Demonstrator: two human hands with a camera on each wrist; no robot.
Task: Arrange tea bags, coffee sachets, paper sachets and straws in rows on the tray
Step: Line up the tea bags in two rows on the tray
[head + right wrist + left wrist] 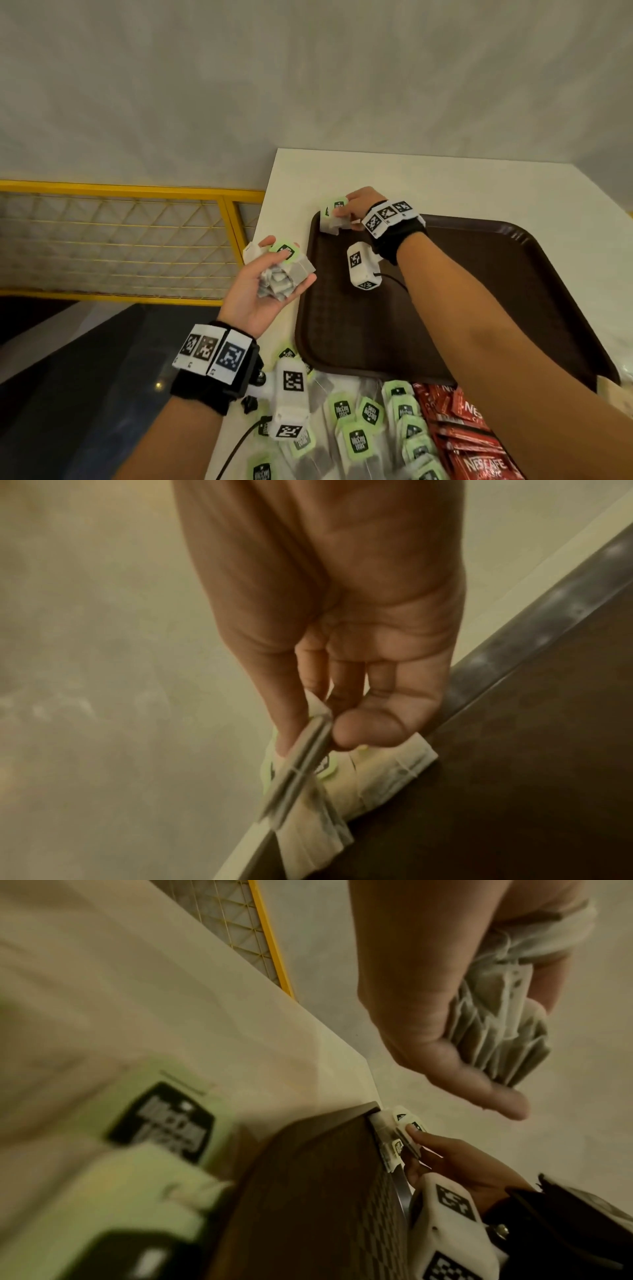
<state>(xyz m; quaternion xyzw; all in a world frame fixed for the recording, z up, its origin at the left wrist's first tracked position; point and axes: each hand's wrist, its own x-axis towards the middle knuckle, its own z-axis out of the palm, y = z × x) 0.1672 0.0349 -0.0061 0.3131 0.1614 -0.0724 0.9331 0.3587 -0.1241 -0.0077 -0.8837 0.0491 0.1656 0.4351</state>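
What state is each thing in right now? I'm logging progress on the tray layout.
Tray: on the table, bare except at its far left corner.
Right hand: pinching tea bags at that corner.
Left hand: palm up, gripping a bundle of tea bags beside the tray.
Loose tea bags: heaped on the table, unsorted.
Nescafe sachets: piled on the table, not yet placed.

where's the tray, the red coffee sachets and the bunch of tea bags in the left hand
tray (pixel 479 274): head view, bare brown floor.
red coffee sachets (pixel 476 452): head view, middle of the pile.
bunch of tea bags (pixel 284 274): head view, paper bags in the left hand's palm.
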